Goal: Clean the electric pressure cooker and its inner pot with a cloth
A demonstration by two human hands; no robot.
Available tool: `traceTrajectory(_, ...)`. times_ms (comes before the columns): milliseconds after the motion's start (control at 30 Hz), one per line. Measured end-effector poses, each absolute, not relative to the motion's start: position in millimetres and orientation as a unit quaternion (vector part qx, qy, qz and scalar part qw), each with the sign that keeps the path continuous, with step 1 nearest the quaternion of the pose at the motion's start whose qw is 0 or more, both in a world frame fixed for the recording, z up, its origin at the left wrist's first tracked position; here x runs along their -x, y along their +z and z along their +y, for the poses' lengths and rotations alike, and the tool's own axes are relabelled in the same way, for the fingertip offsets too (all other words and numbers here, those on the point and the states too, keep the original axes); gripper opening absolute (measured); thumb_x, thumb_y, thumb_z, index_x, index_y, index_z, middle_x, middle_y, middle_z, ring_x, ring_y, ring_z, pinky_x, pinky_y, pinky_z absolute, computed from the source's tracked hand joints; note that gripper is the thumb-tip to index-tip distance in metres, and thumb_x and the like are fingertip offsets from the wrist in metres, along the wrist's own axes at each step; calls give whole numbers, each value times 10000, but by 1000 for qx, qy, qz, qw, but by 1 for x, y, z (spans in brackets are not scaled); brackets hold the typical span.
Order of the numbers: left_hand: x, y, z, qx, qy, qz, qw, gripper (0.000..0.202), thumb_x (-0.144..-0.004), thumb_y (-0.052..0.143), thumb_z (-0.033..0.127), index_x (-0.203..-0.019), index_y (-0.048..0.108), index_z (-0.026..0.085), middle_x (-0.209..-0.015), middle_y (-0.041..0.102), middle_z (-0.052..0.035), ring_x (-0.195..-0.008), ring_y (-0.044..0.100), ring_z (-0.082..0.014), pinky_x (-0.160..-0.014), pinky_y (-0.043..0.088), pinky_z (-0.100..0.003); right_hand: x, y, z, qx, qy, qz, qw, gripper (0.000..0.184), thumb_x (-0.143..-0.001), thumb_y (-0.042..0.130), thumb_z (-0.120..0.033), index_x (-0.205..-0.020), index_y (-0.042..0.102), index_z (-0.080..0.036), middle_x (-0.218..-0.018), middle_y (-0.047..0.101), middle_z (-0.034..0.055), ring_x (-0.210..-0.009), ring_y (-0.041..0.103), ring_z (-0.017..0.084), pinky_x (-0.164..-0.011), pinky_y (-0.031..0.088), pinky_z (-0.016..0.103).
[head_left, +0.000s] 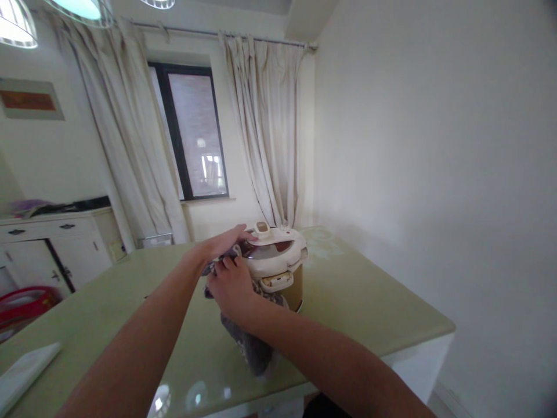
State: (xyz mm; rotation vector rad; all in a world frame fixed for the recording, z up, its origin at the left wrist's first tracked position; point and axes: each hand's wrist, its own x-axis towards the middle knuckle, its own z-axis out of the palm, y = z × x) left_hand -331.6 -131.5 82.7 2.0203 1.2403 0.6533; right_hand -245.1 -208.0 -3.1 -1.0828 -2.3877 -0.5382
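Observation:
A cream and gold rice cooker (pixel 278 264) stands on a pale green table (pixel 369 302). My left hand (pixel 228 241) lies flat on the cooker's lid, fingers stretched out toward the lid's knob. My right hand (pixel 230 287) is closed on a grey cloth (pixel 255 345) and presses it against the cooker's near left side. The cloth hangs down from that hand onto the tabletop.
A white flat object (pixel 24 371) lies at the table's near left edge. A white cabinet (pixel 56 249) and a red basket (pixel 24 305) stand at left. A curtained window (pixel 195 133) is behind, and a white wall runs along the right.

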Motion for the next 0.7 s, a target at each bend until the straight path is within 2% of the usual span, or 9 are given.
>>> traceTrajectory(100,334,82,-131,-741,247,472,410,718,-857,392,757,-954,827,195,-958,817,-92,-1025,692,-327,-990,520,-423,218,32,-211,427,-203,-850,234,284,-1044,543,-260,-1217,760,-202,-1243,720,141,-1184,609,312,-987,493,499)
traceTrajectory(200,332,80,-130,-730,269,463,426,645,-846,442,735,-838,777,184,-833,785,-78,-900,688,-297,-933,534,-407,193,57,-210,469,-169,-841,210,319,-997,624,-363,-1261,744,-232,-1306,697,146,-1151,643,305,-911,533,444)
traceTrajectory(300,326,82,-128,-733,279,470,405,574,-850,442,681,-797,738,192,-835,778,-62,-892,681,-278,-944,523,-389,185,61,-209,475,-166,-839,207,367,-968,652,-440,-1246,746,-220,-1303,695,144,-1145,644,311,-897,542,435)
traceTrajectory(433,315,88,-131,-758,256,501,331,505,-829,427,606,-789,725,201,-835,771,-64,-898,664,-296,-879,533,-387,206,34,-206,432,-227,-845,219,365,-956,676,-388,-1270,725,-209,-1284,695,170,-1193,596,346,-1000,490,537)
traceTrajectory(500,311,91,-134,-770,260,521,262,458,-809,458,568,-796,735,204,-900,786,-78,-949,663,-318,-907,527,-402,225,15,-201,421,-255,-845,211,377,-989,628,-339,-1318,705,-173,-1381,655,205,-1248,566,369,-1047,450,592)
traceTrajectory(600,309,94,-138,-783,259,528,203,442,-809,479,522,-903,782,214,-1136,792,-94,-1104,658,-338,-1031,488,-415,255,-12,-187,410,-304,-836,200,422,-1041,528,-271,-1414,651,-116,-1534,563,219,-1389,478,396,-1134,366,641)
traceTrajectory(700,309,93,-140,-798,231,530,172,514,-854,420,515,-1037,800,222,-1277,759,-98,-1191,646,-334,-1093,463,-429,281,-42,-170,378,-319,-850,181,404,-1042,518,-222,-1396,665,-96,-1530,584,199,-1411,477,372,-1194,309,624)
